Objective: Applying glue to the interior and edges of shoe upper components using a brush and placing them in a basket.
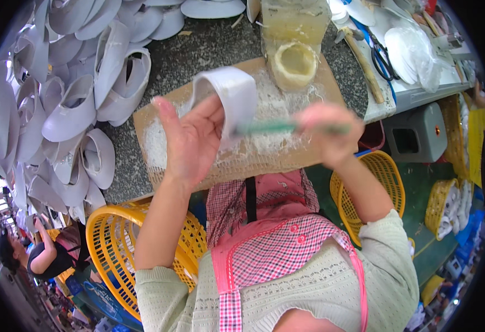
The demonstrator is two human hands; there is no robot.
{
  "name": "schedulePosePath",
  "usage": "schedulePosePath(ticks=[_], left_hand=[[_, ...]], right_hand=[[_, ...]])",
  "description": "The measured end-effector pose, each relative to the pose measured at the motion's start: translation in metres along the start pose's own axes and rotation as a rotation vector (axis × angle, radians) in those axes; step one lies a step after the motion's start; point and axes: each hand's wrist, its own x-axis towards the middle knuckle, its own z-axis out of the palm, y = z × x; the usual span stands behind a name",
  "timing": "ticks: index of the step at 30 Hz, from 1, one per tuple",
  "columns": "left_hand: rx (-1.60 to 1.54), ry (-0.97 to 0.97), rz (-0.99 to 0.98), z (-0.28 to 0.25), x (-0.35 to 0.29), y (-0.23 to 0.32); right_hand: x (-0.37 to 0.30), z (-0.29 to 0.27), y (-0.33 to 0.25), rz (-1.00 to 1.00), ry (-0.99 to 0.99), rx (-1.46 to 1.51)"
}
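My left hand (192, 138) is palm up, thumb stretched away, with its fingers reaching inside a white curved band that looks like a shoe upper (237, 91) and bearing it. My right hand (331, 130), smeared by motion, is closed round a green-handled brush (273, 127). The brush's blurred tip meets the lower edge of the upper. Beneath both hands lies a cardboard sheet (287, 157) coated with dried white residue. Just beyond them stands a crusted, yellowish glue pot (296, 63) with a round opening.
White shoes (73, 108) are heaped along the left of the speckled table (181, 52). A hammer (367, 69) and black scissors (383, 58) lie at the right. Yellow baskets (107, 243) flank my body, and a grey stool (417, 133) is at right. Another person (43, 252) works at far left.
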Motion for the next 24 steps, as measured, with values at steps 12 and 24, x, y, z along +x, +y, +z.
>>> schedulePosePath(ticks=[12,24], left_hand=[[1.231,0.102,0.469,0.01,0.012,0.011],[0.853,0.52,0.34,-0.062,-0.025,-0.028]], right_hand=[[-0.025,-0.012,-0.003,0.212,0.024,-0.091],[-0.02,0.055,-0.004,0.095,-0.075,-0.204]])
